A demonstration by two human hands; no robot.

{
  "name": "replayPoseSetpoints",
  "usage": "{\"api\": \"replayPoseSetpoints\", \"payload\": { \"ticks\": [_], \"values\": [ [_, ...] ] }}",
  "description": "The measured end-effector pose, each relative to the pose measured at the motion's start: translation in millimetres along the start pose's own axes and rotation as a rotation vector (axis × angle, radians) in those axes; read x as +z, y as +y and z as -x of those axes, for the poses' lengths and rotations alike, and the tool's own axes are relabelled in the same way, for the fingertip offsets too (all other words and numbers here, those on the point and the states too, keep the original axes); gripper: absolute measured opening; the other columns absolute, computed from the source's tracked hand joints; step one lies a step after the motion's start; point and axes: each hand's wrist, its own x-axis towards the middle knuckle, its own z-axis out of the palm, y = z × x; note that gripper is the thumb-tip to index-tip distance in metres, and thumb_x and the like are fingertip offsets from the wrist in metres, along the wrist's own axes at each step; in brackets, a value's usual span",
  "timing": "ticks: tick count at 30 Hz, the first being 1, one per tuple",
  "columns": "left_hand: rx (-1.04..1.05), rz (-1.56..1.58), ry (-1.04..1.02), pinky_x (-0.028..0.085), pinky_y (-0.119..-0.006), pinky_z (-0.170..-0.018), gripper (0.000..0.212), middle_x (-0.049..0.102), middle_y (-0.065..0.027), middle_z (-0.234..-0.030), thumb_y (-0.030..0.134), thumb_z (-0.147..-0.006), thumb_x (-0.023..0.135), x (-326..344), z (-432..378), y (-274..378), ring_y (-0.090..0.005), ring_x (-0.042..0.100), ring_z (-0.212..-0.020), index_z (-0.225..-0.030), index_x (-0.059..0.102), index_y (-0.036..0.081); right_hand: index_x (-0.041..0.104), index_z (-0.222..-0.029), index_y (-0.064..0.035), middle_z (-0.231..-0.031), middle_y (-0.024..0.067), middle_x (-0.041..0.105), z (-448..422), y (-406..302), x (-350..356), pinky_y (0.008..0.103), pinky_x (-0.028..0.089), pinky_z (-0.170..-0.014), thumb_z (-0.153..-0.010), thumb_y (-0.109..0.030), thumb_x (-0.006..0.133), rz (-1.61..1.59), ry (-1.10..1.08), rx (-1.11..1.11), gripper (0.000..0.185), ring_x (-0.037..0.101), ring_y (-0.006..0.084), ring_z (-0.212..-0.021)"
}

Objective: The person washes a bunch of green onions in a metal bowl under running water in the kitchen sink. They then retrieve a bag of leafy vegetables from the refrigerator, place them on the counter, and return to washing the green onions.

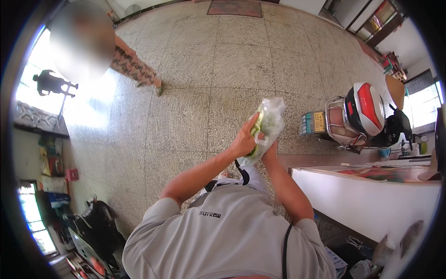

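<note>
A clear plastic bag with green, leafy-looking contents is held out in front of my body, right of the picture's middle. My left hand grips the bag's left side, its fingers stretched along the green vegetable, whose exact kind I cannot tell. On the bag's lower right side is my right hand, partly hidden by the plastic, and it holds the bag from beneath. Below the hands a black strap hangs by my light trousers.
A motor scooter with a red and white top box stands at the right, above a white counter. A person in patterned trousers is at the upper left. Another vehicle with a black seat is at the lower left. A mat lies far ahead.
</note>
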Motion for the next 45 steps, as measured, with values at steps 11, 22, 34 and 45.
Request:
{"api": "replayPoseSetpoints", "payload": {
  "ticks": [11,22,34,45],
  "values": [
    [0.014,-0.344,0.061,0.045,-0.039,-0.081,0.061,0.052,-0.0193,-0.112,0.027,-0.082,0.063,3.5,-316.2,-32.3,-0.0342,0.056,-0.097,-0.134,0.037,0.007,0.061,-0.1,-0.0132,-0.106,0.0107,0.057,-296.9,-92.2,-62.0,0.0327,0.05,-0.061,-0.07,0.004,0.055,0.993,0.091,-0.706,0.035,0.061,0.0258,-0.075],
    [-0.176,0.08,-0.41,0.045,-0.03,-0.082,0.06,0.06,-0.0104,-0.108,0.03,-0.081,0.067,89.0,-644.9,0.8,-0.0154,0.055,-0.094,-0.129,0.044,0.003,0.063,-0.094,-0.0117,-0.095,0.0065,0.061,-609.4,-185.9,-195.6,0.0336,0.049,-0.067,-0.074,-0.009,0.063,0.998,0.201,-0.251,0.021,0.062,0.0241,-0.077],
    [-0.543,0.632,-0.728,0.049,-0.027,-0.072,0.036,0.059,-0.0049,-0.098,0.022,-0.084,0.057,233.7,-1017.9,-30.4,-0.0119,0.058,-0.084,-0.114,0.053,0.002,0.061,-0.088,0.0009,-0.08,0.0026,0.054,-867.0,-312.1,-340.7,0.0223,0.041,-0.059,-0.065,0.009,0.051,0.321,0.637,-0.194,0.026,0.051,0.0118,-0.064],
    [-0.077,0.063,-0.718,0.045,-0.031,-0.085,0.061,0.059,-0.0106,-0.11,0.015,-0.071,0.071,436.3,-1286.9,-2.1,-0.019,0.058,-0.095,-0.125,0.045,0.002,0.064,-0.099,-0.012,-0.119,0.0141,0.048,-1090.5,-382.9,-561.6,0.0349,0.044,-0.087,-0.065,0.003,0.059,1.084,0.475,-0.551,0.037,0.052,0.0252,-0.104]
  ]
}}
